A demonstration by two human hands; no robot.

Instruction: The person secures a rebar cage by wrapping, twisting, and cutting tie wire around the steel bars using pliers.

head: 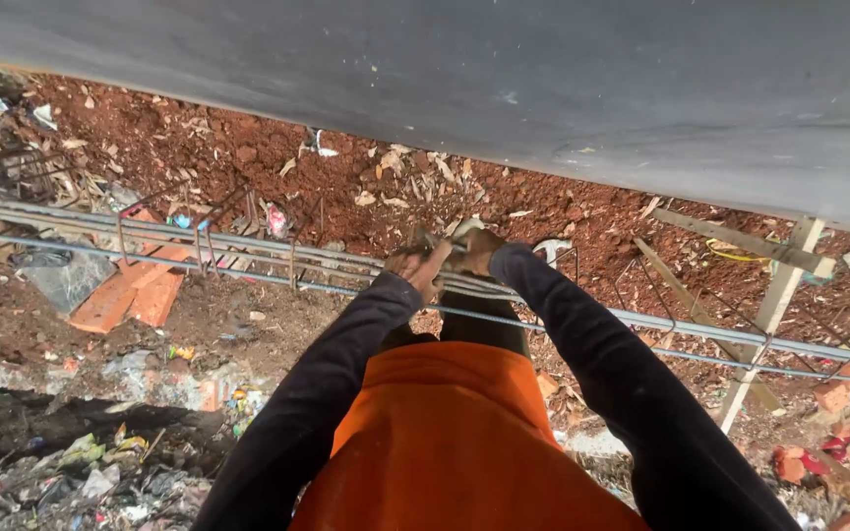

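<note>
Left hand: the left hand (417,267) rests on the long grey steel reinforcing bars (248,258), fingers curled down over them; whether it pinches anything smaller cannot be told.
Right hand: the right hand (475,250) is closed around the same bars just beside the left, the two hands almost touching; what lies inside its grip is hidden.
Bars: the bundle of parallel rods runs across the view from the left edge to the right, raised above the ground, with thin bent wire stirrups (204,236) looped around it at intervals.
Clothing: black sleeves (582,334) reach forward from an orange vest (450,442).
Ground: red-brown soil (248,147) strewn with wood chips lies beyond the bars.
Bricks: orange-red clay bricks (130,290) lie under the bars at the left.
Support: a pale wooden post (769,315) with crossed slats stands at the right, under the bars.
Litter: mixed plastic scraps (91,462) cover the lower left corner.
Wall: a smooth grey surface (445,69) fills the top of the view.
</note>
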